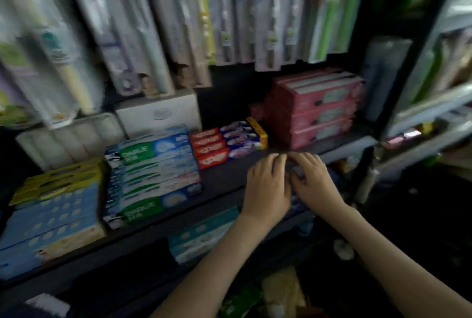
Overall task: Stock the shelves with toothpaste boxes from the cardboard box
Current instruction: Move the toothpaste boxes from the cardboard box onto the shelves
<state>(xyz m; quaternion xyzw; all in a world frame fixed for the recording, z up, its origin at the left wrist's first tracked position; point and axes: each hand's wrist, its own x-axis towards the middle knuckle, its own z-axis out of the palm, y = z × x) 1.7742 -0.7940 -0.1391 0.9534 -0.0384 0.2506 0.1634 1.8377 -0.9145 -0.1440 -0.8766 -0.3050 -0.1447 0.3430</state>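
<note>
left hand and right hand meet at the shelf edge, fingers curled around a mostly hidden toothpaste box, apparently placing it. next, slide it back toward the pink boxes.

— What sits on the dark shelf?

— Take the stack of green-and-blue boxes as the mark. Right against its left side lie yellow-and-blue boxes, also stacked. Just to its right, set further back, is a lower pile of red-and-purple boxes.

— And past those?

— Pink boxes, piled higher, well to the right of the mark. Behind it stand a white carton and a white ribbed pack (print too blurred to read).
</note>
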